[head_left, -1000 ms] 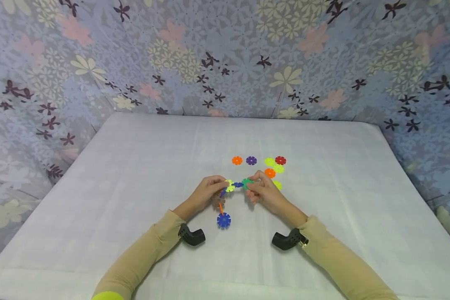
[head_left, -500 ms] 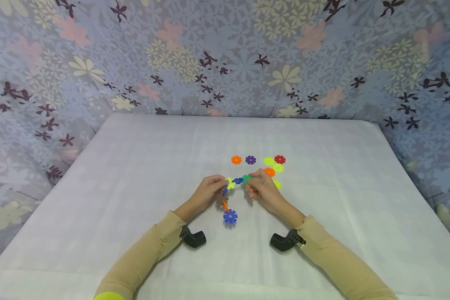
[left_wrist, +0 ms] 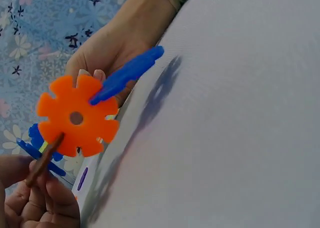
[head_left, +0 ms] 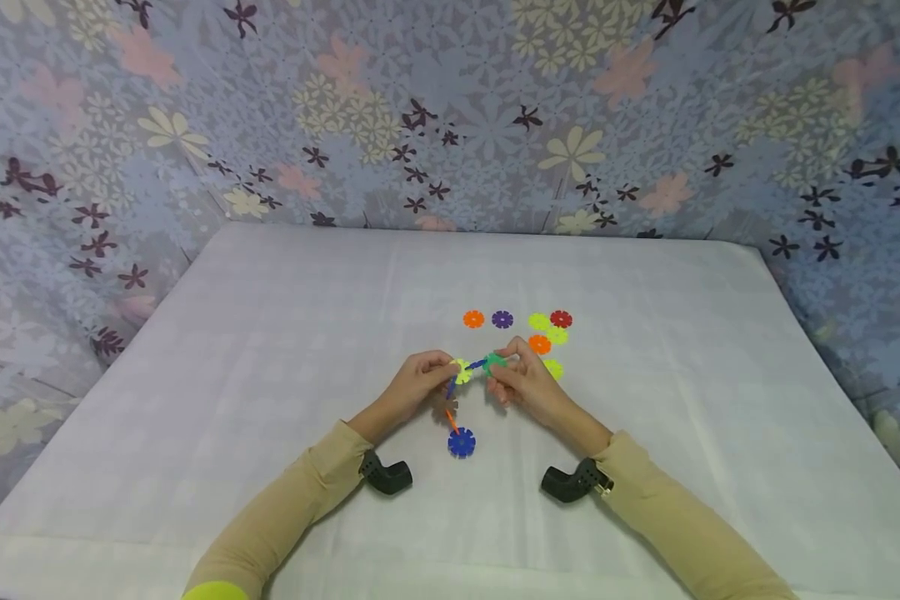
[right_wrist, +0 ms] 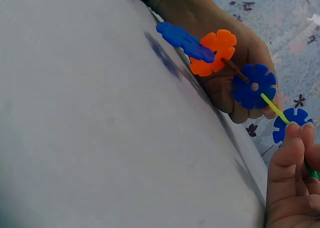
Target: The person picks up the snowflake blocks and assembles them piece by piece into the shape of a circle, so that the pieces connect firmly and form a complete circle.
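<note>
A chain of slotted discs hangs between the two hands above the table. My left hand pinches the yellow-green disc. From there the chain runs down through a blue disc, a brown one and an orange disc to a blue end disc. On the other side, a blue disc links the yellow-green disc to a green disc, which my right hand pinches between thumb and finger. The right wrist view shows the green disc mostly hidden by the fingers.
Loose discs lie flat behind and beside the right hand: orange, purple, red, another orange and several yellow-green ones. The white-covered table meets a flower-patterned cloth at its back edge.
The chain's lower end has swung to the right since the earliest frame. The green disc rose slightly, then came down again. Both hands keep their pinches and have barely moved.
</note>
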`<state>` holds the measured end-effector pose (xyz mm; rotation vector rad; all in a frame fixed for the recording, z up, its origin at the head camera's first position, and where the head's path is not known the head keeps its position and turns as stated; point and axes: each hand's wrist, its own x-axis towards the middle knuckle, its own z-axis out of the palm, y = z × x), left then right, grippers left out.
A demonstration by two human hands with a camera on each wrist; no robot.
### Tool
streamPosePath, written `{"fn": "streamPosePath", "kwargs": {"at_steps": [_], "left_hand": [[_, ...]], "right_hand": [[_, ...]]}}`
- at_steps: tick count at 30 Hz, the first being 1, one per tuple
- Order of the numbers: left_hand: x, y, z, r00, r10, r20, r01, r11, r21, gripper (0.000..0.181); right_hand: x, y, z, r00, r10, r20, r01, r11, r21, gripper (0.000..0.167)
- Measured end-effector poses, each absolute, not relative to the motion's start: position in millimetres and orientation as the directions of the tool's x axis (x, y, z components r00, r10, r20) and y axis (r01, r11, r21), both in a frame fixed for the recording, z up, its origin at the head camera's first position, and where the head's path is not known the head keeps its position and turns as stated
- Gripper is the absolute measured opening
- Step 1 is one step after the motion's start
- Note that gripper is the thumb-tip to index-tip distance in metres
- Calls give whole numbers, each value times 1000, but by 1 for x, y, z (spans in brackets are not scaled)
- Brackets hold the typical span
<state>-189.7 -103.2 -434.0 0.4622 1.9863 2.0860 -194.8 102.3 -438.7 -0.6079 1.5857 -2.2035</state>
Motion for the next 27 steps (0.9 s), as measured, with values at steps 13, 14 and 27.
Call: {"fn": "streamPosePath", "kwargs": {"at_steps": [13, 14, 27], "left_hand": [[-186, -102, -424, -925, 377, 51, 47, -20, 999, 16], [-184, -102, -422, -921, 386, 53, 50, -17, 999, 17], [-176, -102, -405, -918, 393, 51, 100, 104, 990, 18]], "right_hand": [[-195, 99, -435, -907, -402, 123, -22, -245, -969, 34], [-195, 99, -436, -906, -403, 133, -40, -231, -972, 33], [-193, 104, -438, -887, -446, 120, -40, -185, -982, 31]]}}
